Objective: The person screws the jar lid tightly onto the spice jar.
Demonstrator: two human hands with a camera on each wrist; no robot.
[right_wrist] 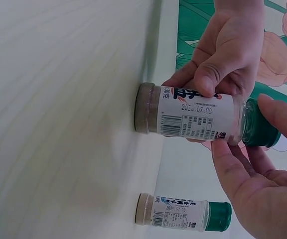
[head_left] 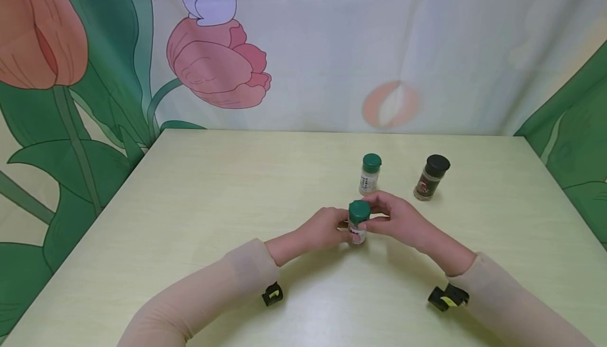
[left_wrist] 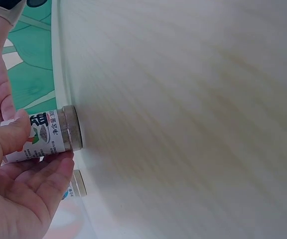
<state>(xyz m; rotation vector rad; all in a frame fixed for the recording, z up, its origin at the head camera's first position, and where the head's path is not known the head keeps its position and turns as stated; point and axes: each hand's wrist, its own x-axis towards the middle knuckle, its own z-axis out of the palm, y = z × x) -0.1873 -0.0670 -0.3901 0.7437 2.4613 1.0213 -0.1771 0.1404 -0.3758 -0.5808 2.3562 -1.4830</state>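
A small clear spice jar (head_left: 356, 234) with a green cap (right_wrist: 260, 124) and a white label stands upright between both hands. My left hand (head_left: 327, 228) grips its body, the thumb across the label and fingers round the far side. With thumb and fingertips, my right hand (head_left: 400, 218) pinches the jar at its green cap from the other side. In the left wrist view the jar's base (left_wrist: 72, 128) shows brownish powder inside, close to the tabletop. Part of the label is hidden by the left thumb.
Just behind the hands stands a second green-capped spice jar (head_left: 370, 174). To its right is a spice jar with a black cap (head_left: 431, 177) and dark label. The pale wooden table (head_left: 246, 173) ends at a flower-printed curtain (head_left: 313, 52).
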